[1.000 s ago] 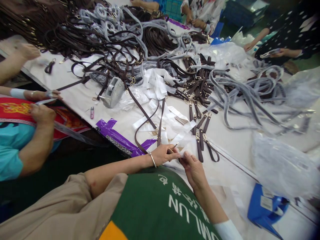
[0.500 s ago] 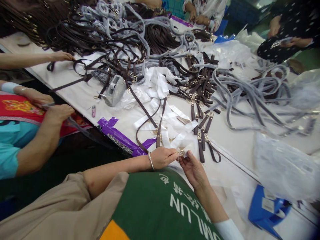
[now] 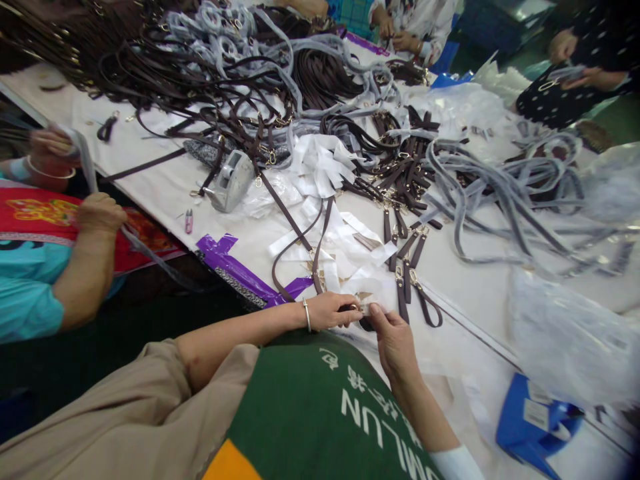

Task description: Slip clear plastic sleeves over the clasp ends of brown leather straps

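Note:
My left hand (image 3: 333,311), with a bracelet at the wrist, is closed in a pinch on a small gold-toned metal clasp, mostly hidden by the fingers. Right beside it, my right hand (image 3: 395,337) has thumb and fingers pressed on a small pale strip (image 3: 365,309). A dark bit shows beneath the fingertips. Just beyond both hands lie white paper strips (image 3: 367,277) and a thin dark brown strap (image 3: 283,208). Short brown strap loops with metal clasps (image 3: 425,303) rest to the right of my right hand.
A tape dispenser (image 3: 233,180), pink snips (image 3: 189,221) and purple tape (image 3: 220,257) are to the left. Heaped straps (image 3: 320,77) fill the back. Grey-wrapped straps (image 3: 480,193), plastic bags (image 3: 570,327) and a blue tape dispenser (image 3: 535,420) lie right. Co-workers' hands (image 3: 100,217) work at left.
My fingers have shifted on the small piece; the clasp is now more covered and a pale strip shows. A co-worker's hand at left has lifted grey wrapping; another arm has left the table.

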{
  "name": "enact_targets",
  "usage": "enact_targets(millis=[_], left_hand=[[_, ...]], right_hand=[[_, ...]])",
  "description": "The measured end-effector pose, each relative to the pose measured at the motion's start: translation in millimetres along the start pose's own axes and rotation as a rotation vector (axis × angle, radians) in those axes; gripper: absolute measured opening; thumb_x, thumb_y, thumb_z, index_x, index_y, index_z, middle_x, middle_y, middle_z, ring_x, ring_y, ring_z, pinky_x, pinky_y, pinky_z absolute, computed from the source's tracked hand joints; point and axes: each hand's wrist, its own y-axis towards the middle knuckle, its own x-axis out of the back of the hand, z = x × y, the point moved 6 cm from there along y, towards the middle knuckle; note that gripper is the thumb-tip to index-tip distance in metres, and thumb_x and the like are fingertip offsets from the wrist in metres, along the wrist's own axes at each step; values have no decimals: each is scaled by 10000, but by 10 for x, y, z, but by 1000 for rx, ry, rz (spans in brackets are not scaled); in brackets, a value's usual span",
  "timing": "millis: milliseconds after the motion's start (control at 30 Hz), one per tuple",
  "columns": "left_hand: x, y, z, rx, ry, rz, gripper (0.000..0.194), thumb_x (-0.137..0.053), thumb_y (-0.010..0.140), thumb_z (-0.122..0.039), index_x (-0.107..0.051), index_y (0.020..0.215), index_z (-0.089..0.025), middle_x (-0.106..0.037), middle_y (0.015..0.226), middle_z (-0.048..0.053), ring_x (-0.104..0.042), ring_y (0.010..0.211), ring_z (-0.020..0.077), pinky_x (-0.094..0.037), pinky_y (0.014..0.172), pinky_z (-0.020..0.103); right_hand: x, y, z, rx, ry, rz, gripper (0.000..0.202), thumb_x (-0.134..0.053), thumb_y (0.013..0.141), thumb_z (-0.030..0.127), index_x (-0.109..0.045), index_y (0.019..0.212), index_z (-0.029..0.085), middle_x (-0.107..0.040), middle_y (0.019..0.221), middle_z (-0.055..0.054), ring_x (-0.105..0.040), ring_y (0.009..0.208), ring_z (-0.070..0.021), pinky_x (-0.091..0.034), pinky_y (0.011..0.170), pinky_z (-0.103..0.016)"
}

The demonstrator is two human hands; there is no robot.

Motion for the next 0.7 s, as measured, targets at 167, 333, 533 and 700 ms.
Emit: enact_targets(millis=[167,333,533,700], left_hand=[[106,-9,3,-43,2,-12,388,-412,912,-266,-470,1287,-182,-628,691,-16,-545,614,94,-391,634,176],[34,-26,-125,-46,-36,-40,517,-415,906,-246,-313,1408,-178,-620,672,-27,-533,606,99,-400,664,189],[-26,33,-38,-59,-67,26,555,-407,923,-289,-233,1438,-179,-628,705,-10,-571,646,114,-413,678,198],[143,115,132,-160,149,-37,361,-530,865,-330,-562,1187,-170,-646,996,94,-575,929,185,-384,860,259]], right_hand=[[163,30,79,93,-141,-101,352,-725,647,465,-721,842,172,-706,803,-50,-601,816,-223,-452,742,-330],[43,-2,25,76,-235,-25,346,-687,683,491,-718,788,163,-702,780,-44,-587,771,-203,-433,738,-327],[-59,-12,-105,-22,-103,92,300,-699,673,463,-714,729,169,-691,731,-39,-593,755,-208,-447,737,-334],[203,77,8,40,-12,-85,313,-736,624,443,-713,778,171,-690,741,-40,-606,801,-219,-474,745,-348]])
